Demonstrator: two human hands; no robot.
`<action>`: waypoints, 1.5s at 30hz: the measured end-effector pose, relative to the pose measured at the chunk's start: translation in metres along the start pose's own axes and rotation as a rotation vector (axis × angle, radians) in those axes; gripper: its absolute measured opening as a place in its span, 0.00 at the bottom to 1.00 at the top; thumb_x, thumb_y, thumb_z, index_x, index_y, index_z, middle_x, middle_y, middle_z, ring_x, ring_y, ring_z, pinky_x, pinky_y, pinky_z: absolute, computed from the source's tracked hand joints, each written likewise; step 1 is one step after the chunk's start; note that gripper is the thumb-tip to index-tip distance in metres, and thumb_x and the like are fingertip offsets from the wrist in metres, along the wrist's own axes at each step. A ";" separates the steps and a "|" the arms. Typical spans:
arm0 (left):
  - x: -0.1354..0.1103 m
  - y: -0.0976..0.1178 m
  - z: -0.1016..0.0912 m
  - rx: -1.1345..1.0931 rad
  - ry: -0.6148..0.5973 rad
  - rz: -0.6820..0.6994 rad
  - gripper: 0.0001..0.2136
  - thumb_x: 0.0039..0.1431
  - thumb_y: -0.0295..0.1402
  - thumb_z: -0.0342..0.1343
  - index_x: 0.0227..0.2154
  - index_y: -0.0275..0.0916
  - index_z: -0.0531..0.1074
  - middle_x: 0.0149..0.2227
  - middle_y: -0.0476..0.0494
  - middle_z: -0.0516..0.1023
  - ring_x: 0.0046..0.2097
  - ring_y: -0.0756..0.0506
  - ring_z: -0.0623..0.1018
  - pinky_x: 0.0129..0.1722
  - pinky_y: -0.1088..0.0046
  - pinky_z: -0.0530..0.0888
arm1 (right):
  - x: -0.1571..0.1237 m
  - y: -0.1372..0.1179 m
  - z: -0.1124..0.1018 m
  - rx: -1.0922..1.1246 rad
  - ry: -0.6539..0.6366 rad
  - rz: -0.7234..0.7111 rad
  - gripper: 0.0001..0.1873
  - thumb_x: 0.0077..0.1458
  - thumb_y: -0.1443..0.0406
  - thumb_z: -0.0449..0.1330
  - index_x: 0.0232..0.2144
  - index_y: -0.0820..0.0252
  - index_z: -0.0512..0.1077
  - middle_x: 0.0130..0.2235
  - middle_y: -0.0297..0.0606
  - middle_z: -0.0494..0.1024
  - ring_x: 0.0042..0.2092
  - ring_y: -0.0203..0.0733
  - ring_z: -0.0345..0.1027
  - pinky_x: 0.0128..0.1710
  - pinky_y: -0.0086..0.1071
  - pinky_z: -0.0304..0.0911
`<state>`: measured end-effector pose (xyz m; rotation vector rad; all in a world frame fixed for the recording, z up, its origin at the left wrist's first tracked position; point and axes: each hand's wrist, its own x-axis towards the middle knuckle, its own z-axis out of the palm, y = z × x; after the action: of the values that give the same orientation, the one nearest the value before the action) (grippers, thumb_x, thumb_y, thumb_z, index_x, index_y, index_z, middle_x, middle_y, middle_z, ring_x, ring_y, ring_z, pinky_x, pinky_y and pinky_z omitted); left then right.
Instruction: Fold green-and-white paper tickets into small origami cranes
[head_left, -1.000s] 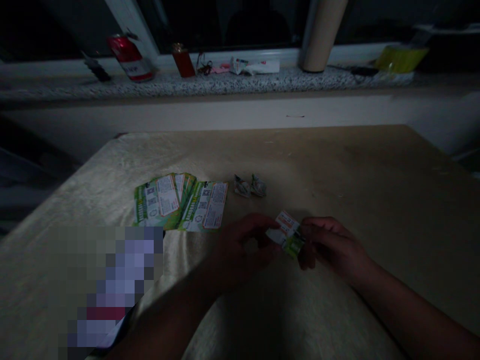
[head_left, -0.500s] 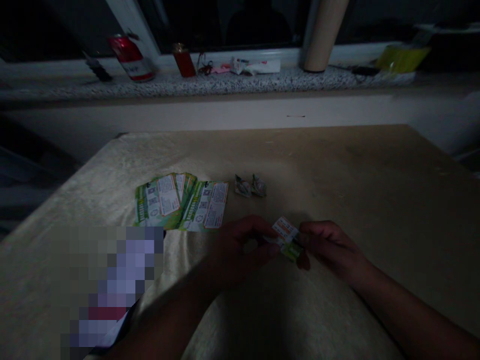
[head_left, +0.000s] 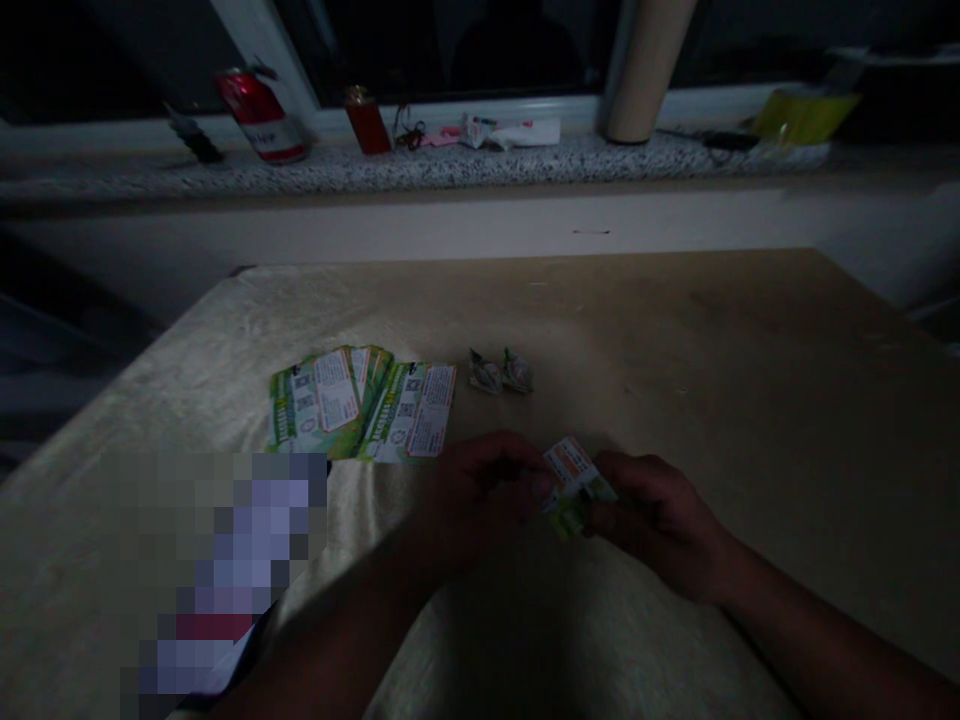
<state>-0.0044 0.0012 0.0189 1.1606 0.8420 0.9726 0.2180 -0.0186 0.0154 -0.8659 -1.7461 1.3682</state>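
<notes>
While left hand (head_left: 480, 495) and right hand (head_left: 664, 520) pinch printed paper (head_left: 573, 470) below centre, folding seems underway; next crease wants even pressure.

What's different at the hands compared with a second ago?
The right hand has shifted slightly down the picture. The green end of the small printed paper has swung a little left. The left hand has stayed in place; both hands still hold the paper. The leaflets and two folded pieces haven't moved.

leaflets (head_left: 409, 410) on table (head_left: 712, 350); folded pieces (head_left: 517, 374) right of them; paper (head_left: 571, 462) nearer, right; sill (head_left: 465, 172) behind
</notes>
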 end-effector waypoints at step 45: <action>-0.001 -0.014 -0.005 -0.097 -0.117 0.040 0.23 0.49 0.34 0.74 0.48 0.43 0.77 0.36 0.46 0.80 0.35 0.48 0.79 0.35 0.75 0.76 | 0.003 0.004 -0.002 0.020 0.247 -0.096 0.10 0.60 0.65 0.68 0.45 0.50 0.79 0.39 0.38 0.80 0.39 0.40 0.75 0.38 0.31 0.70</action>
<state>-0.0066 -0.0001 0.0040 1.1430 0.6736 0.9583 0.2185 -0.0147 0.0117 -0.8879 -1.5607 1.1622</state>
